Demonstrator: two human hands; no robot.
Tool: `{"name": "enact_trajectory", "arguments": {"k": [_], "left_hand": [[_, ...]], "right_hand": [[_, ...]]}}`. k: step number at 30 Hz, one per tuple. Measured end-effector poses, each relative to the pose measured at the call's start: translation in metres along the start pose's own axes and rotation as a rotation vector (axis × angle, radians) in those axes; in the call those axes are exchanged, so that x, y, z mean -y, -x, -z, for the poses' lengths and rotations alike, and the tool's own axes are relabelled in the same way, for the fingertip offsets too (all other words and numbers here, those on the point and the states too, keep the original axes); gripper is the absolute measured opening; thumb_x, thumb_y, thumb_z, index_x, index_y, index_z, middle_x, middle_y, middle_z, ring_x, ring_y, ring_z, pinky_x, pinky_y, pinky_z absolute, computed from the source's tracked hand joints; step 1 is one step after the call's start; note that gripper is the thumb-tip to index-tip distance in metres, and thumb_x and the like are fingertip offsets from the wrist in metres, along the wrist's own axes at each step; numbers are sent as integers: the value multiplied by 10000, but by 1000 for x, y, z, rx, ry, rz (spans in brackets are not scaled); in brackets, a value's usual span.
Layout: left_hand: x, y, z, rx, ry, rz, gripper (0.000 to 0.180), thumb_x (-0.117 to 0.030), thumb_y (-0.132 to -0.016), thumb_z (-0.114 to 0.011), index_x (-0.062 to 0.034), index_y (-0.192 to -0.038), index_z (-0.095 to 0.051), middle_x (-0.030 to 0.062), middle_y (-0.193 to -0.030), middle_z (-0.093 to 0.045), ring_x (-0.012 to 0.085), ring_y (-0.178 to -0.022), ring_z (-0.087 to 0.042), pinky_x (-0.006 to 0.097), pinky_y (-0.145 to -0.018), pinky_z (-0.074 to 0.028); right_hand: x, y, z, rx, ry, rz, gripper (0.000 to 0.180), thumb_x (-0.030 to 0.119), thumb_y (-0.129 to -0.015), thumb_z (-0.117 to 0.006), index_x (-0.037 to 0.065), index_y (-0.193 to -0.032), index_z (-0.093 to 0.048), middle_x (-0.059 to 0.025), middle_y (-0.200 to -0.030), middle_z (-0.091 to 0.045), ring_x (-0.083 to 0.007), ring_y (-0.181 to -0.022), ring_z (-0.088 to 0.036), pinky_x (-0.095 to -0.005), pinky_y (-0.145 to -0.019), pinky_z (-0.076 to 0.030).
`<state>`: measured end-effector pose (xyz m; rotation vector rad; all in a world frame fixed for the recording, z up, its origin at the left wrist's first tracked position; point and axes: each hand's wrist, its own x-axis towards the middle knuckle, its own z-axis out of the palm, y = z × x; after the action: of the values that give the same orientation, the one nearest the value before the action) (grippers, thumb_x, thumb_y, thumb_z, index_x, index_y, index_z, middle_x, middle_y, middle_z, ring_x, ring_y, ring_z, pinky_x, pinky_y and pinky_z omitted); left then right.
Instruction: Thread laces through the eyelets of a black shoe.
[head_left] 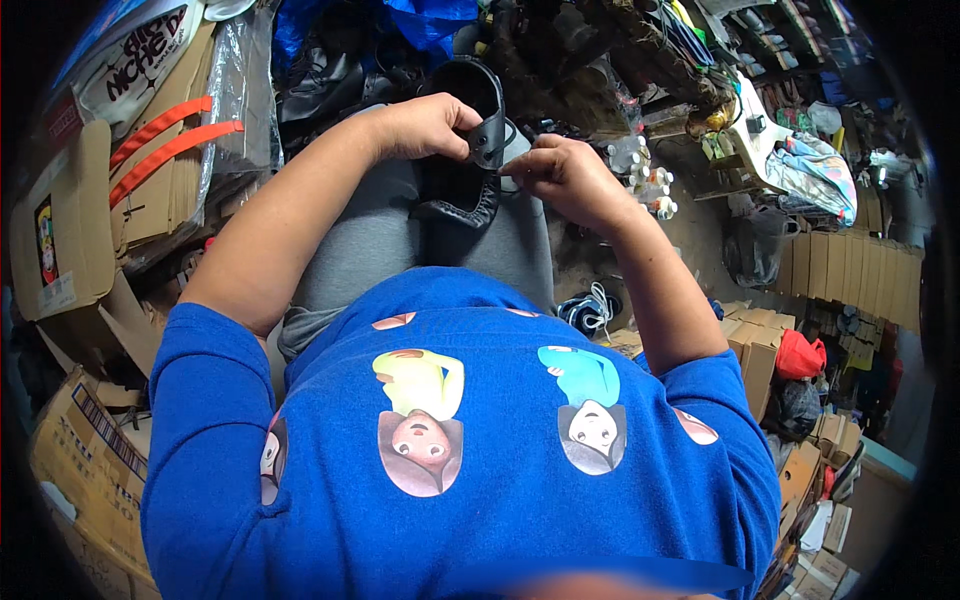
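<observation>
Centrally, hands [432, 127] at black item [487, 142], printed carton [92, 480]

From my remote feed I see cardboard boxes [75, 220] piled on the left, a clear plastic sheet [238, 110] beside them catching the light; on the right, I follow grey-brown floor [690, 255] past small white bottles [655, 185] to a row of upright cardboard [860, 278] and a red bag [800, 355]; dense clutter fills my view's upper right, too small to identify.
</observation>
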<state>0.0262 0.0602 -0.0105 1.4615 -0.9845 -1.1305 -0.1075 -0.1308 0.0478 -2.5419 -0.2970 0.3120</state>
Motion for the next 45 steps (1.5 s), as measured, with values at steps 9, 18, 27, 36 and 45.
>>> {"name": "enact_trajectory", "arguments": {"k": [9, 18, 27, 36, 45], "left_hand": [[-4, 0, 0, 27, 3, -9, 292, -21, -711, -666, -1, -1003, -655, 13, -931, -664, 95, -880, -582, 256, -879, -429], [3, -4, 1, -2, -20, -24, 283, -8, -704, -691, 2, -984, -655, 4, -917, -661, 76, -851, -578, 245, -837, -447], [2, -2, -4, -81, -88, 8, 268, -8, -685, -684, -4, -951, -650, 11, -885, -658, 83, -836, -578, 247, -810, -452], [-13, 89, 29, -618, -589, 38, 328, 60, -682, -464, -7, -976, -592, 108, -963, -540, 214, -929, -554, 317, -860, -444], [-7, 85, -60, -681, -695, -103, 195, -31, -741, -648, -106, -915, -696, 46, -754, -531, 180, -787, -557, 319, -720, -418]], "right_hand": [[-19, 0, -9, 71, -364, -175, 194, 81, -815, -655, 95, -1004, -692, -15, -890, -569, -123, -867, -549, -258, -806, -436], [-41, -7, -14, 137, -563, -135, 180, 68, -843, -615, 56, -1011, -680, -26, -968, -596, -138, -968, -546, -272, -889, -412], [-23, -4, -33, 8, -714, -207, 177, 73, -783, -694, 58, -959, -689, 6, -865, -592, -96, -843, -571, -241, -784, -448], [-7, 13, -34, -235, -193, 5, 250, 51, -723, -677, 159, -946, -711, -67, -778, -555, -224, -734, -573, -318, -670, -459], [12, 29, -56, -376, 195, 55, 347, 102, -740, -630, 195, -1072, -666, -26, -786, -529, -203, -812, -541, -383, -804, -337]]}}
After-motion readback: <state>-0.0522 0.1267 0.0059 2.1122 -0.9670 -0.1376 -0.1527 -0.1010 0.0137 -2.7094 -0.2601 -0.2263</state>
